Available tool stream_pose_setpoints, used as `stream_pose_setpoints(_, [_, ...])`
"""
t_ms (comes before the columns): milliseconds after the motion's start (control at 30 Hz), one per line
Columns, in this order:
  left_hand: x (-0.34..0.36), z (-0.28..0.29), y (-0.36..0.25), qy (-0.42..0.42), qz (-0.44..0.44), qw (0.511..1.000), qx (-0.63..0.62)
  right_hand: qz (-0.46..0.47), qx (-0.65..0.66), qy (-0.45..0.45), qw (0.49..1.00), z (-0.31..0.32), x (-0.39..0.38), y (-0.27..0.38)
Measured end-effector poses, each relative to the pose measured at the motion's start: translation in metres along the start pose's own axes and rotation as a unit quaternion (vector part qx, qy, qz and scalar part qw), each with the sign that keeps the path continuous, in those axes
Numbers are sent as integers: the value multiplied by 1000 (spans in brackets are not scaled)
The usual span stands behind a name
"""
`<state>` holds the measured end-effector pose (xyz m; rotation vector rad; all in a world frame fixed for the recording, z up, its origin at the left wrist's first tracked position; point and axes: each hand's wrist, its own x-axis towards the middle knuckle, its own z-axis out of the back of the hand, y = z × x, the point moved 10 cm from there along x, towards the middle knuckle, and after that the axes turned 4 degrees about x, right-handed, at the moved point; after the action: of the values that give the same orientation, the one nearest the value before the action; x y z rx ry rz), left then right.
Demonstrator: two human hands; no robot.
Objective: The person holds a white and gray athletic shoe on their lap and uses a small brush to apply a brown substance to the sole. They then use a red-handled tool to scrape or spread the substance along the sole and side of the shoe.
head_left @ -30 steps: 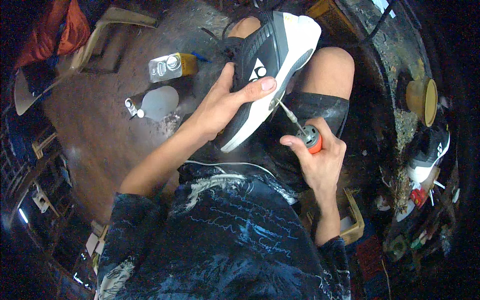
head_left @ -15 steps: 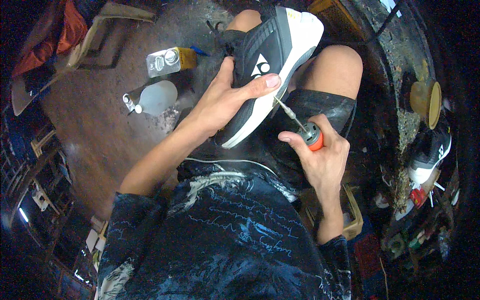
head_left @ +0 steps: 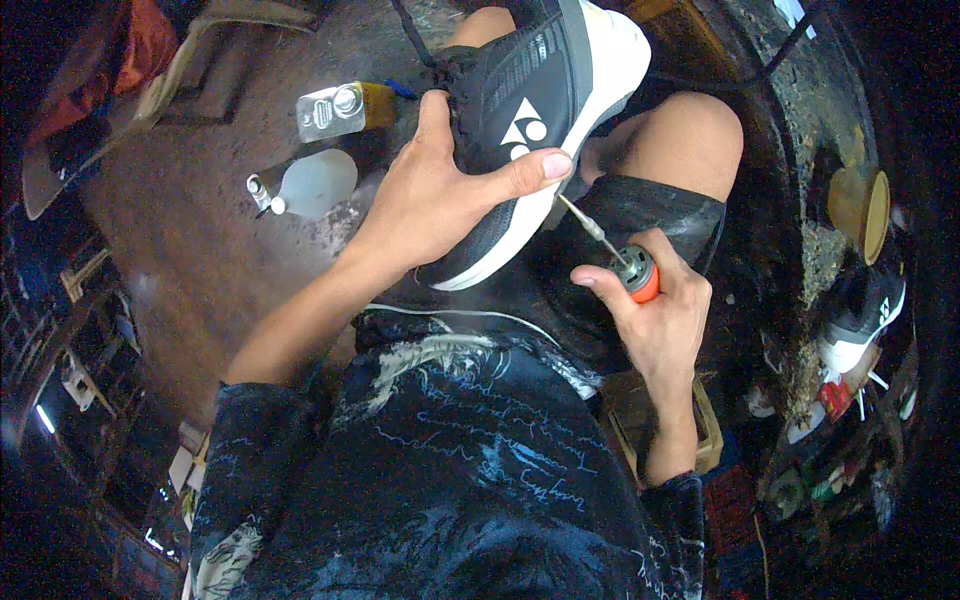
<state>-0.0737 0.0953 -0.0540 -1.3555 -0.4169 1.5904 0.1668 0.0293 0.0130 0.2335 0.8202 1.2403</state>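
Note:
A black sneaker (head_left: 512, 85) with a white midsole (head_left: 497, 243) is propped over my lap, its heel end at the upper right and its toe toward the lower left. My left hand (head_left: 425, 205) grips it, the thumb pressed along the midsole edge and the other fingers hidden behind the upper. In my right hand (head_left: 668, 315) is a small rotary tool (head_left: 640, 276) with an orange body and a thin metal bit (head_left: 592, 228). The bit's tip meets the edge of the sole just below my left thumb.
On the brown floor at left lie a cloudy plastic bottle (head_left: 320, 184) and a metal can (head_left: 333, 114) with a yellow side. Another black and white shoe (head_left: 853, 338) rests at far right, below a yellowish tub (head_left: 860, 212). A wooden frame (head_left: 709, 437) stands beside my right forearm.
The sneaker has turned slightly, its toe shifting left and its upper showing more. My right hand and the rotary tool have shifted a little rightward in view, the bit still at the sole edge.

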Motion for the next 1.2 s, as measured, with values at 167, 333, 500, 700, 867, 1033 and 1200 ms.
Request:
stream_pose_setpoints(167, [3, 2, 1, -14, -6, 1000, 22, 24, -29, -11, 999, -1, 1, 5])
stream_pose_setpoints(333, [2, 1, 3, -17, -7, 999, 26, 49, -53, -9, 997, -2, 1, 9])
stream_pose_setpoints(500, [4, 2, 4, -25, -12, 999, 44, 59, -49, -8, 997, -2, 1, 12])
stream_pose_setpoints(700, [5, 2, 5, -27, -15, 999, 44, 70, -50, 2, 996, -5, 1, 12])
stream_pose_setpoints(867, [4, 2, 5, -25, -14, 999, 42, 84, -57, 4, 995, -6, -1, 12])
stream_pose_setpoints(1033, [5, 2, 5, -16, -8, 1000, 6, 102, -66, 17, 992, -7, -2, 15])
stream_pose_setpoints(1200, [2, -2, 2, -17, -10, 1000, 7, 18, 26, 12, 999, -2, 3, 2])
